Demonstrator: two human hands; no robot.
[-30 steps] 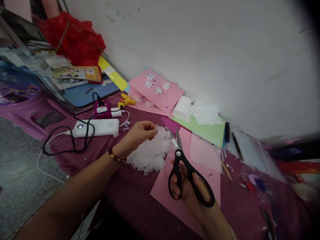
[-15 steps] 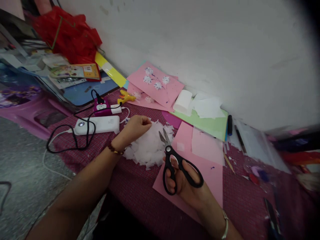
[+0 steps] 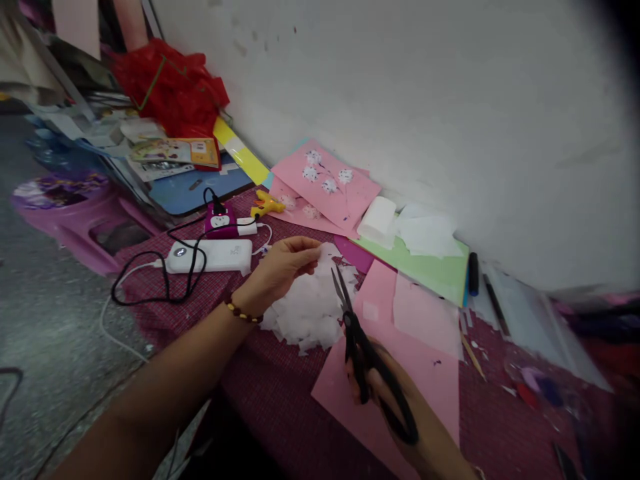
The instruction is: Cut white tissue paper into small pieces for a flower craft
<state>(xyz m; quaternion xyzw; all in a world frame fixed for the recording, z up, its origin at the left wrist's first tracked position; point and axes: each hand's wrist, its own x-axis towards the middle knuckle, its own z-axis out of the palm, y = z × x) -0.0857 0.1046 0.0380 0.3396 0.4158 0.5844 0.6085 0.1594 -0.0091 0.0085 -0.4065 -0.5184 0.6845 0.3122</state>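
Note:
My left hand is pinched, with a thin piece of white tissue paper at its fingertips. Black-handled scissors are in my right hand, fingers through the handle loops. Their blades point up and stand slightly apart, just right of the held piece and not visibly touching it. Under both hands spreads a heap of cut white paper pieces. Pink paper lies below the scissors, with a small pale square on it.
A white power bank with black cable, a purple socket block and a yellow glue gun lie left. Behind are decorated pink sheets, a white roll and green paper. A pencil and marker lie right.
The left hand drew back from the scissors, then returned with white paper at its fingertips. The scissors moved left, then turned more edge-on, their blades narrowly apart. The camera view shifted slightly.

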